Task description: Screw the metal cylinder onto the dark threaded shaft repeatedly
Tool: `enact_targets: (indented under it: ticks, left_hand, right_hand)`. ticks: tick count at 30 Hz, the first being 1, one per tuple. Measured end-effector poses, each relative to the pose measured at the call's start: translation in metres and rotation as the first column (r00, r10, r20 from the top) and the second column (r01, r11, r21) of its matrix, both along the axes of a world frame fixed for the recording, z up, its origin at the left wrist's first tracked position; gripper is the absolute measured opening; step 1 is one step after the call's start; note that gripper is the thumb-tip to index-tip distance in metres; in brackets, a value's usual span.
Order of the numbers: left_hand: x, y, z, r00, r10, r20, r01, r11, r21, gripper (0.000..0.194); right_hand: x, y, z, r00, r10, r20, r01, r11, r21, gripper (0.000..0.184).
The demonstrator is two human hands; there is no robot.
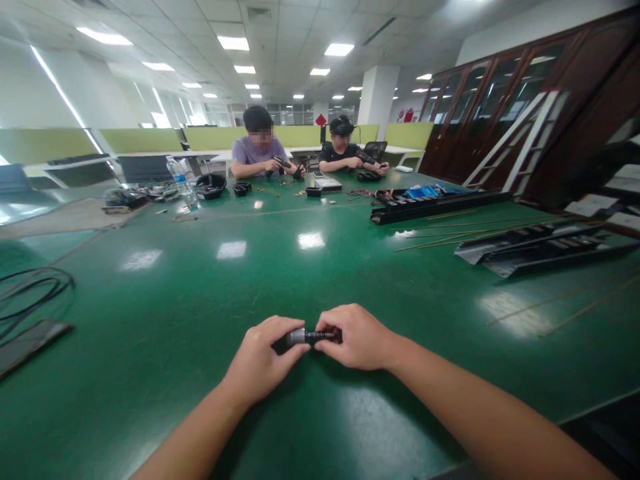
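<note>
A small dark cylindrical part with a silver end (306,336) is held between both my hands just above the green table (310,280). My left hand (263,360) is closed on its silver left end. My right hand (356,337) is closed on its black right end. Both forearms reach in from the bottom edge.
Black cable trays (435,203) and thin rods lie at the right. A black cable (30,290) and a flat dark device (30,340) sit at the left. At the far end two seated people handle small tools, with a water bottle (181,179) and clutter nearby.
</note>
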State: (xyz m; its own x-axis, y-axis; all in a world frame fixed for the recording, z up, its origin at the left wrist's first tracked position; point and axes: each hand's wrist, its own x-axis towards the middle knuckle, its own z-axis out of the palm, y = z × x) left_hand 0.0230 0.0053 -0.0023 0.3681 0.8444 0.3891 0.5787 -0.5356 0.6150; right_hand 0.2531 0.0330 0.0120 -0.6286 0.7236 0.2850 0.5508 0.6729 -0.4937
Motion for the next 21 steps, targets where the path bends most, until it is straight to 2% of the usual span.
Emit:
enact_targets:
  ticks: [8,21]
  left_hand:
    - [0.0002,0.0019,0.0017,1.0,0.012,-0.008,-0.012,0.999,-0.043,0.028]
    - [0.0001,0.0008,0.0064,1.0,0.02,0.0,-0.02,0.997,-0.073,0.027]
  right_hand:
    - [-0.0015,0.0018,-0.0007,0.999,0.024,-0.023,-0.026,0.998,-0.064,0.012]
    - [0.0004,0.0019,-0.0001,0.999,0.036,-0.016,-0.036,0.998,-0.046,0.012]
